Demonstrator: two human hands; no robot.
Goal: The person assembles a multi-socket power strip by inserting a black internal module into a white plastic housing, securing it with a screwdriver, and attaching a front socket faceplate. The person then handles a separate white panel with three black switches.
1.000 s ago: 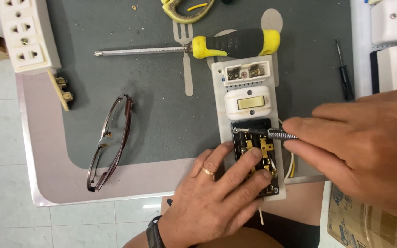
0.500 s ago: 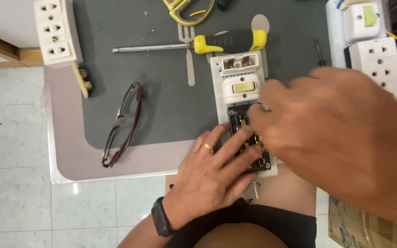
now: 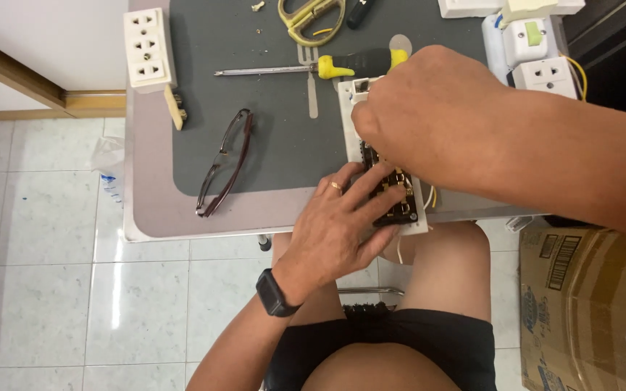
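- Head view: table (image 3: 153,210), pale rim with a dark grey mat (image 3: 269,123) on top; I sit at its near edge, cardboard box (image 3: 581,304) on the floor to my right.
- My right hand (image 3: 429,123): closed over the upper part of the switch plate (image 3: 385,181); what it grips I cannot tell.
- My left hand (image 3: 342,224): fingers spread, pressing the plate's dark lower section flat at the table's near edge; not clenched.
- White socket strip (image 3: 150,49): far left corner of the mat.
- Yellow-handled screwdriver (image 3: 313,69): lying just behind my right hand.
- Glasses (image 3: 224,163): folded, left of the plate, well apart.
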